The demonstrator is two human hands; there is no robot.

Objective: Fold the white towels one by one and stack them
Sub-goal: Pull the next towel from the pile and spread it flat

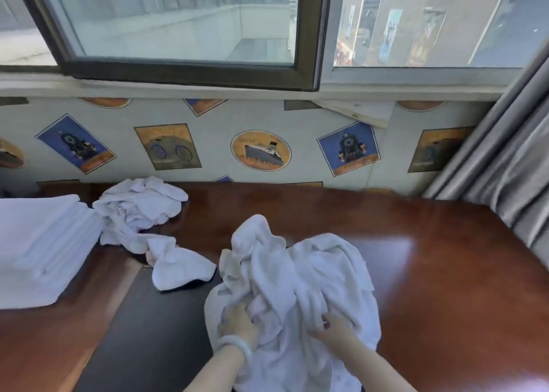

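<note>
- Left hand, nearest the lens, pale bangle at the wrist: fingers curl into the near-left part of the crumpled towel and grip a bunch of cloth. The fingertips are buried in the folds.
- Right hand: fingers and thumb pinch a ridge of the same towel at its near-right part. The two-handed hold probably serves to find the edges and spread the cloth before a first fold.
- Crumpled towel: lies on the table straight ahead. Its bulk is heaped beyond the fingers, and its near part drapes toward the person between the forearms.
- Folded stack, far left: flat, squared towels, judged the destination, well apart from the working spot.
- Loose pile: unfolded towels just right of the stack, seemingly abutting it. One tail trails toward the held towel; these likely await their turn.
- Bare wood, right of the hands: likely room for spreading.
- Curtain, far right: hangs beside the table's edge.
</note>
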